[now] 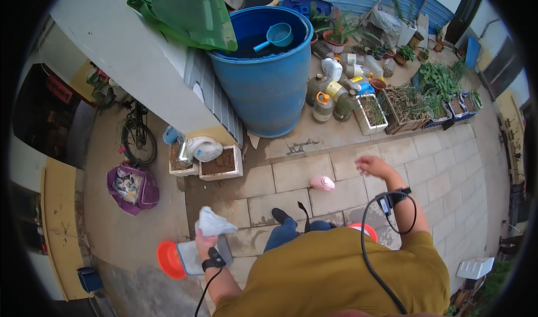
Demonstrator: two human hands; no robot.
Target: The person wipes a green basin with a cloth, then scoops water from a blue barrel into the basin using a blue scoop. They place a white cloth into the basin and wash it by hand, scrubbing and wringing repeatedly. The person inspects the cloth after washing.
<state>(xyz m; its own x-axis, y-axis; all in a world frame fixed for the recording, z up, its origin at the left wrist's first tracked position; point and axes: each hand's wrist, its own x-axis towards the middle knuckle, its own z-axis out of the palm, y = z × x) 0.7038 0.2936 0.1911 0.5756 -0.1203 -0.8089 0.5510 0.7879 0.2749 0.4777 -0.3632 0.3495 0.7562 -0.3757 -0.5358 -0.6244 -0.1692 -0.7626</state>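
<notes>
My left hand (206,242) grips a bunched whitish-grey cloth (214,222), raised at my left side. Below that hand are a grey-and-white flat mat or lid (191,257) and an orange-red plastic basin (169,261), partly covered by it. Out to the right, my right hand (373,166) hangs in the air with loosely curled fingers and nothing visible in it. On the paving ahead stands a small pink plastic bottle (323,183), apart from both hands. Another red-rimmed basin (368,231) shows beside my right side, mostly hidden by my body.
A large blue barrel (262,90) holds a blue dipper (279,35) near its green lid (189,14). Soil-filled foam boxes (220,161) stand by the pillar. Several plastic bottles (336,90) and planters (403,109) line the far edge. A purple bag (145,195) lies left.
</notes>
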